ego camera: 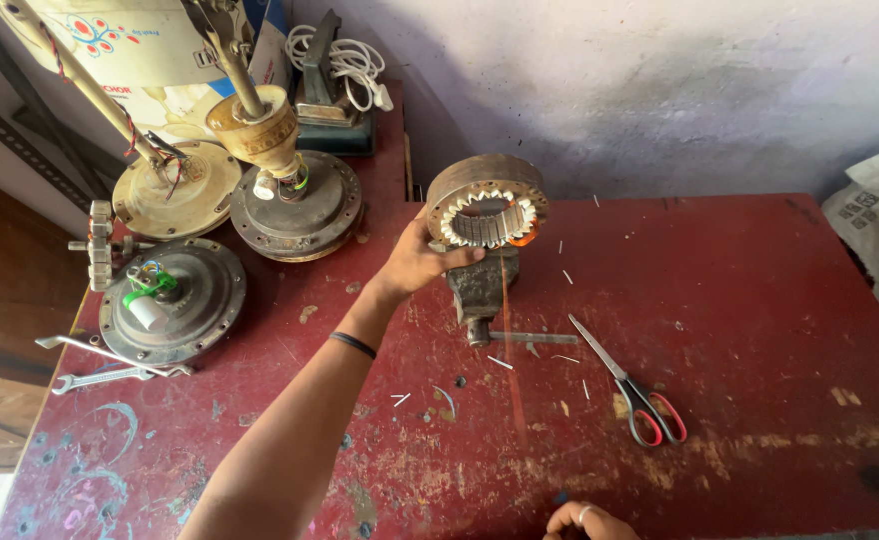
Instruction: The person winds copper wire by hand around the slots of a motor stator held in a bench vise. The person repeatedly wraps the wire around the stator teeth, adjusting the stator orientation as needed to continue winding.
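The left hand (422, 262) reaches across the red table (760, 300), fingers curled onto the lower left edge of a metal ring (487, 203) that sits upright in a small vise (480, 285). The right hand (588, 521) rests at the near edge, its grip impossible to tell. One pair of scissors (628, 385), two wrenches (110, 365) and three fan motors (172, 298) lie around.

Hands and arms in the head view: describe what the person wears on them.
The left hand is bare, its forearm sleeveless, with a thin black band round the wrist. The right hand shows only partly at the bottom edge, with a pale ring on one finger.
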